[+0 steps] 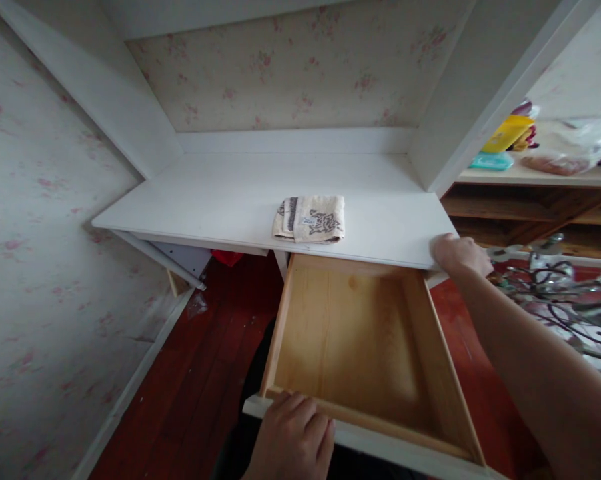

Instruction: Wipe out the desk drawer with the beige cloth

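A wooden drawer (360, 340) with a white front is pulled far out from under the white desk (220, 193), and nothing lies inside it. My left hand (295, 437) grips the top edge of the drawer's front, fingers curled over the rim. At the desk's right front corner, my right hand (460, 255) is closed around the edge of the top. A folded cream cloth (310, 219) with a dark printed pattern rests on the desktop above the drawer, near its front edge.
To the right stands a wooden shelf unit (520, 207) carrying a yellow container (508, 133) and plastic bags. A chandelier-like metal fixture (560, 287) is below it. Flowered wallpaper (40, 267) covers the left wall. Red wooden floor (180, 387) shows beneath.
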`<state>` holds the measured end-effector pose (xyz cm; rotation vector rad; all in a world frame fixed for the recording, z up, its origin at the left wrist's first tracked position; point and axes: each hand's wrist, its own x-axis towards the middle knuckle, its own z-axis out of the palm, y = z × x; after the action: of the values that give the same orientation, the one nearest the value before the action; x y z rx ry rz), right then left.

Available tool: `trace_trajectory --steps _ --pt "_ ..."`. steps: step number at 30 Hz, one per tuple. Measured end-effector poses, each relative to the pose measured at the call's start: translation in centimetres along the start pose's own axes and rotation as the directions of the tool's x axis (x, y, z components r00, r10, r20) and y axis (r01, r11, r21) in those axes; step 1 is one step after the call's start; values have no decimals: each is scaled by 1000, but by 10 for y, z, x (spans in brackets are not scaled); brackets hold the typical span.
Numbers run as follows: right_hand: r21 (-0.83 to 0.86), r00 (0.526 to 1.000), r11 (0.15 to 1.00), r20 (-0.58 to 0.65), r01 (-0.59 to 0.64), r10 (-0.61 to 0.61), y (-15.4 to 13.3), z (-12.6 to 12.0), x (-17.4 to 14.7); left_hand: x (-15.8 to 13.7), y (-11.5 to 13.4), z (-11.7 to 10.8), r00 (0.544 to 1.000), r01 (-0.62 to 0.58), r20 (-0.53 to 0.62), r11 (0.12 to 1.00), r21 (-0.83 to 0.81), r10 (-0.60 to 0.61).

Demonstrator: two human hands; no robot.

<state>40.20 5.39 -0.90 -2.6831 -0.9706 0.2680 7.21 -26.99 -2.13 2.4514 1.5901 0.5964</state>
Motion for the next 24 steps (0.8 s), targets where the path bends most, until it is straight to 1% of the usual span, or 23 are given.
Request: trace_trajectory --steps 2,6,8,11,13,17,19,20,21,22,23,24 --pt "1 1000 1000 3 -6 6 0 0 1 -1 -1 2 1000 21 4 1000 -9 -21" --pt "7 1000 1000 27 -8 8 -1 -1 3 8 -4 6 993 38 108 999 -22 -36" --pt "9 999 1000 37 -10 10 -2 -1 3 14 -5 8 988 67 141 998 -21 -64" --pt "13 999 1000 33 -14 13 -1 -3 1 18 -3 8 983 123 140 992 -39 -117" --pt "21 1000 1000 30 -2 1 1 -4 -2 18 -2 6 983 139 128 988 -70 -129" --pt "39 996 995 -27 87 -86 6 -7 -14 14 -2 3 978 172 140 977 -122 -155" --pt "36 981 983 -83 181 -177 6 -6 -26 13 -3 3 976 183 141 975 -128 -165" --pt "30 961 966 -110 257 -252 4 -5 -33 13 -3 3 975 187 141 974 -127 -169" --pt "23 928 935 -133 353 -347 0 -4 -42 13 -3 4 975 191 141 974 -125 -173" --pt "18 876 885 -153 466 -458 -5 -3 -53 13 -3 4 974 192 141 973 -125 -174" --pt "17 801 811 -171 585 -574 -12 -1 -65 13 -3 4 975 191 143 973 -127 -173" --pt "22 712 722 -185 692 -677 -20 0 -79 13 -3 4 975 187 144 974 -130 -168"
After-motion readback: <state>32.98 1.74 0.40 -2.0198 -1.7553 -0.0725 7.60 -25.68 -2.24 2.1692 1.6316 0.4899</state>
